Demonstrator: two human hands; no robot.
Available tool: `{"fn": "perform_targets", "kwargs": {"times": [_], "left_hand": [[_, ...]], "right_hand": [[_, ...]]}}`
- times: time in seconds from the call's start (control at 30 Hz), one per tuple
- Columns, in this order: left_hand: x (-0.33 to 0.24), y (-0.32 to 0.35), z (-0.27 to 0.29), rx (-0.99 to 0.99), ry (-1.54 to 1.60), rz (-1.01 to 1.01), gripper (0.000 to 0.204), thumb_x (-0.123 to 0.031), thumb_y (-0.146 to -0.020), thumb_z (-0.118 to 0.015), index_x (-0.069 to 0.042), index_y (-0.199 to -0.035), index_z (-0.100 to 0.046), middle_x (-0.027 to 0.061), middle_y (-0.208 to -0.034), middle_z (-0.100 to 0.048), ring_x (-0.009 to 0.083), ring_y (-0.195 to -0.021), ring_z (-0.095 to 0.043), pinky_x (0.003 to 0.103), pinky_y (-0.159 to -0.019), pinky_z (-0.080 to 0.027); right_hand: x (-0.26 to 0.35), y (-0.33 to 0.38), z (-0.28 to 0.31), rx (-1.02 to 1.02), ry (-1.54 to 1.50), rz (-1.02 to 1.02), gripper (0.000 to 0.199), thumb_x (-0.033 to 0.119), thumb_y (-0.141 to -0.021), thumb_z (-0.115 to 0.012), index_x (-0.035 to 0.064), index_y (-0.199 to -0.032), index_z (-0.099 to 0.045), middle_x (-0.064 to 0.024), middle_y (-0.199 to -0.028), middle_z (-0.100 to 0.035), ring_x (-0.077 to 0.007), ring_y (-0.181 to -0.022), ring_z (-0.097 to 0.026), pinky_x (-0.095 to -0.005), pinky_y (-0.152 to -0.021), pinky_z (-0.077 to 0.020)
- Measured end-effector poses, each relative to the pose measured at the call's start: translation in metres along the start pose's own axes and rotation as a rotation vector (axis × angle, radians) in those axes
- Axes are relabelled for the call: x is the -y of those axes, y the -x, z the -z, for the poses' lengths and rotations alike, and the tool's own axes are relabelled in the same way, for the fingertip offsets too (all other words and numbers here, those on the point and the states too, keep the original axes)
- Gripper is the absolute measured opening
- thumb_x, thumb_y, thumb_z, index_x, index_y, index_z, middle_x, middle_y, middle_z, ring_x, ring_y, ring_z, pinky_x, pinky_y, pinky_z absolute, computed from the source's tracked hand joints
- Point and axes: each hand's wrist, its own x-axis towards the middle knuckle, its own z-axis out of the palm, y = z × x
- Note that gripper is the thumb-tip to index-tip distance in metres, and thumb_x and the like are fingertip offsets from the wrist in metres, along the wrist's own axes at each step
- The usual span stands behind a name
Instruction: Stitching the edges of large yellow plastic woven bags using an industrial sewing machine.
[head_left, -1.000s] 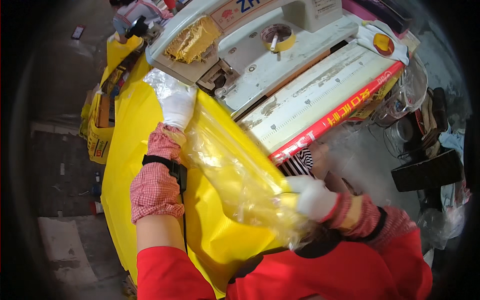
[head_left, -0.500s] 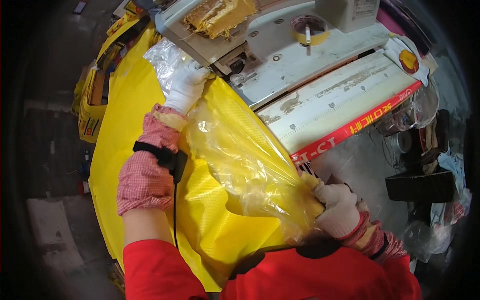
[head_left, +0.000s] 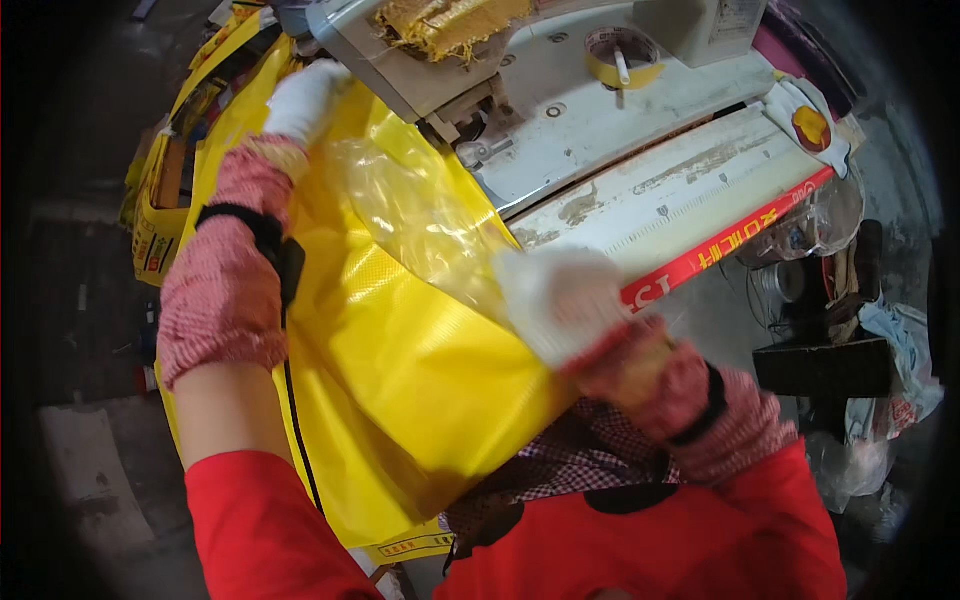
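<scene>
Hands (head_left: 303, 103) (head_left: 558, 300) shifted leftward, opening unclear, on yellow sheet (head_left: 415, 365)

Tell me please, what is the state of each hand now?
Left hand: at the upper part of the yellow sheet; whether it grips cannot be told.
Right hand: blurred, by the clear film; open or closed cannot be told.

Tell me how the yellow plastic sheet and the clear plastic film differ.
The yellow plastic sheet looks opaque; the clear plastic film is see-through. The sheet spreads broadly; the film shows over a smaller patch. The film is finely wrinkled; the sheet has broader folds. Both are glossy.
</scene>
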Motion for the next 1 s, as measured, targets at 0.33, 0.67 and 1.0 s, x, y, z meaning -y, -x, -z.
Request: {"fn": "perform_targets", "kwargs": {"times": [0.33,0.67,1.0], "left_hand": [[-0.037,0.027,0.101,0.201,-0.069,-0.201,0.026,-0.018,-0.074,-0.062,-0.005,-0.097,-0.06,0.0158,-0.091,-0.061,0.0324,-0.082,-0.057,0.036,-0.073,-0.047],[-0.253,0.076,0.198,0.278,0.419,-0.883,0.022,-0.019,-0.069,-0.068,-0.007,-0.087,-0.062,0.0068,-0.076,-0.06,0.0271,-0.092,-0.056,0.043,-0.092,-0.036],[-0.201,0.064,0.235,1.546,0.693,-0.145,0.032,-0.027,-0.08,-0.066,0.003,-0.091,-0.062,0.0093,-0.082,-0.065,0.0134,-0.076,-0.06,0.027,-0.067,-0.048]], "right_hand": [[0.02,-0.13,0.068,0.171,0.421,0.128,0.017,0.011,-0.069,-0.057,0.0043,-0.08,-0.068,-0.014,-0.083,-0.065,-0.0269,-0.073,-0.063,-0.0365,-0.063,-0.0513],[-0.035,-0.172,0.049,0.331,-0.144,0.455,0.021,0.025,-0.074,-0.057,0.0065,-0.077,-0.067,-0.0137,-0.078,-0.064,-0.0338,-0.072,-0.06,-0.0429,-0.067,-0.0474],[-0.026,-0.136,0.075,0.196,0.125,0.562,0.032,0.035,-0.074,-0.06,0.0063,-0.088,-0.066,-0.0135,-0.081,-0.065,-0.0307,-0.072,-0.061,-0.0398,-0.064,-0.0476]]}}
